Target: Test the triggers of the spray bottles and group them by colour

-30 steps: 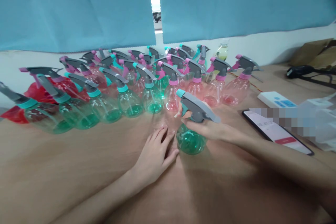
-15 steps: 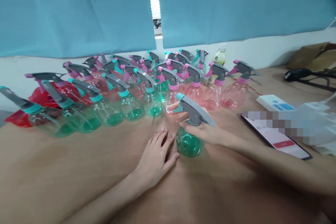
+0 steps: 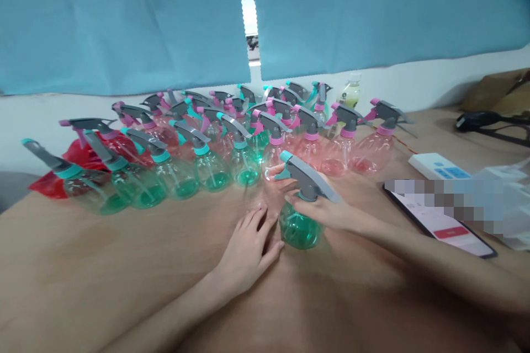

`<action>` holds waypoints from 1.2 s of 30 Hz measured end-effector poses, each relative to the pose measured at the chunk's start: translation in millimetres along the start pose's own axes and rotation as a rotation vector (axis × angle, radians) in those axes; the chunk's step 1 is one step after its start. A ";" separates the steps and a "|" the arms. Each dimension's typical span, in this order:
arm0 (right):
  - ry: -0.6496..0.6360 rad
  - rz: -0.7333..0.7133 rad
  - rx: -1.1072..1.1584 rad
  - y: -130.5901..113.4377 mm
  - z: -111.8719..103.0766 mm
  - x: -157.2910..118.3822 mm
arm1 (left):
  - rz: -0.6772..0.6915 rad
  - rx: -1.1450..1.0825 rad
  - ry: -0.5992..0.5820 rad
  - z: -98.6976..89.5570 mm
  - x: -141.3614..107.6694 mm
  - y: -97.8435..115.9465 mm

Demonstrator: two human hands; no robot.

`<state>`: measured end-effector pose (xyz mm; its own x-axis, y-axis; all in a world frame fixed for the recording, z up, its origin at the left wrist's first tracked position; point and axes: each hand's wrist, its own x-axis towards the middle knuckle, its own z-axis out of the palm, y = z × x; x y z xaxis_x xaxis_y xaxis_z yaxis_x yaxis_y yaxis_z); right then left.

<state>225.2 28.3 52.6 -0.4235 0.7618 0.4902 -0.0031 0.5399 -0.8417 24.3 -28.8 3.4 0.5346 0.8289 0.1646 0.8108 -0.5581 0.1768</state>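
My right hand (image 3: 321,207) is wrapped round the neck of a green spray bottle (image 3: 301,229) with a grey and teal head, which stands upright on the wooden table (image 3: 136,265). Some of its fingers reach out past the trigger. To the left of that bottle, my left hand (image 3: 247,245) lies on the tabletop with its fingers spread, holding nothing. Beyond the hands stand several green spray bottles (image 3: 211,174) on the left and several pink spray bottles (image 3: 335,154) on the right, with more bottles behind.
A red plastic bag (image 3: 49,185) lies at the far left. On the right are a phone (image 3: 449,226), a white box-shaped device (image 3: 439,166), clear plastic (image 3: 513,187) and a black object (image 3: 480,119). A bottle with yellowish contents (image 3: 351,92) stands at the back by the wall.
The view has shifted slightly, so the bottles and the phone appear a little further right and lower. Both hands keep nearly the same pose, the right one still on the green bottle.
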 end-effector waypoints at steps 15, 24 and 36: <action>0.011 0.051 -0.006 3.2 4.7 -1.5 | 0.020 -0.226 0.032 -0.1 -5.0 -1.6; -0.051 -0.007 0.077 -4.3 47.7 11.8 | -0.116 -0.482 0.106 -12.2 -31.4 -6.3; -0.166 -0.086 0.212 -25.9 184.5 48.4 | -0.394 -0.416 0.431 -50.8 -119.0 -35.1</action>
<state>37.6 -14.9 56.4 -0.5562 0.6377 0.5329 -0.2279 0.4995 -0.8358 -79.8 -109.8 26.9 0.0091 0.9307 0.3657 0.7199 -0.2599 0.6436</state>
